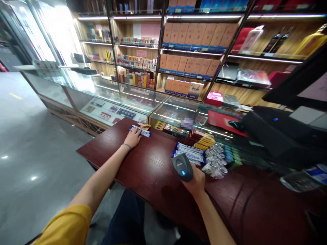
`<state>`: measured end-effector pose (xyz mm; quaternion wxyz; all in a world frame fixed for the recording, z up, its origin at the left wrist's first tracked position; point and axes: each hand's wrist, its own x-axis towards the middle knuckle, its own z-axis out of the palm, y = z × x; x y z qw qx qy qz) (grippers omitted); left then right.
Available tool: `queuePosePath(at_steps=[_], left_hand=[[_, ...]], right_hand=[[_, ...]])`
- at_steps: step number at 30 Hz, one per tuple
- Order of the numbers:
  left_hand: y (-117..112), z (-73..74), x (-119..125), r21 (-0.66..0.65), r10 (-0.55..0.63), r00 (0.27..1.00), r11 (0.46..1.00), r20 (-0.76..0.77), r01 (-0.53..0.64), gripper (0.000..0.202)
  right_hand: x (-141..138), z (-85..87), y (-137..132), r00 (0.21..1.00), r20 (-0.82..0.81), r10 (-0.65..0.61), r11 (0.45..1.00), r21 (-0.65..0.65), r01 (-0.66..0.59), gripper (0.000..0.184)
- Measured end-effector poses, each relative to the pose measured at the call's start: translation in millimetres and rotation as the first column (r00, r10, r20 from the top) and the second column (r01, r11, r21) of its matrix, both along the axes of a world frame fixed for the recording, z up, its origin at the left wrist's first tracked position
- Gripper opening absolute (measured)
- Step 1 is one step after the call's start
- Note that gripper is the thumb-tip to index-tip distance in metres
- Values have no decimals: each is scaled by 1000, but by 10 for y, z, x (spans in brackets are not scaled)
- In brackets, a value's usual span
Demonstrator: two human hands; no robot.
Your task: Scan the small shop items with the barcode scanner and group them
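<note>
My left hand (pixel 133 137) reaches across the dark red wooden counter (pixel 153 170), fingers flat and open on a blue and white pack (pixel 141 131) near the far edge. A yellow pack (pixel 144 126) lies just behind it. My right hand (pixel 196 182) is closed around the handle of a grey barcode scanner (pixel 182 166) with a blue light, held above the counter. Just beyond the scanner lies a stack of blue and white packs (pixel 190 153), with silver wrapped items (pixel 216 160) to their right.
Glass display cases (pixel 109 98) run behind the counter, shelves of boxed goods (pixel 194 37) behind them. A black register unit (pixel 276 132) and a red pad with a mouse (pixel 224 120) stand at the right. Grey floor (pixel 30 143) lies left.
</note>
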<state>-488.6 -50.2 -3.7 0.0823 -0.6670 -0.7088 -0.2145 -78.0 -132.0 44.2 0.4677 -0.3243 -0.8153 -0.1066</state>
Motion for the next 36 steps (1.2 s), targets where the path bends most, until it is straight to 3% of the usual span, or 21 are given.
queuePosePath(at_steps=[5, 13, 17, 21, 23, 25, 28, 31, 33, 36], left_hand=[[-43, 9, 14, -17, 2, 1000, 1000, -26, -3, 41], [-105, 97, -50, 26, -170, 985, 985, 2, 170, 30], [-151, 204, 101, 69, -245, 967, 968, 65, 241, 30], [-151, 414, 433, 157, -284, 920, 956, 269, 249, 32], [-108, 508, 680, 174, -293, 849, 955, 440, 240, 34], [-48, 560, 984, 118, -244, 714, 968, 656, 222, 36], [30, 544, 1486, 21, -115, 388, 970, 915, 240, 36], [50, 461, 1875, 80, -118, 126, 958, 985, 276, 36], [39, 398, 1996, 136, -156, 39, 942, 987, 308, 40], [19, 325, 1988, 152, -167, 17, 932, 986, 329, 45]], right_hand=[[68, -59, 44, 1000, 5, -8, 1000, -10, 8, 46], [72, -38, 40, 1000, -3, -28, 1000, 8, 28, 44], [81, -7, 40, 998, -15, -68, 998, 14, 68, 35], [104, 40, 35, 991, -69, -113, 994, 7, 113, 36], [117, 55, 34, 985, -98, -140, 990, 3, 141, 34], [133, 60, 37, 979, -119, -165, 986, -11, 165, 31], [168, 57, 43, 964, -144, -225, 972, -95, 213, 33], [205, 68, 46, 935, -111, -336, 922, -243, 302, 41], [221, 94, 46, 915, -53, -400, 868, -342, 360, 47], [224, 153, 45, 901, 29, -432, 802, -445, 399, 48]])
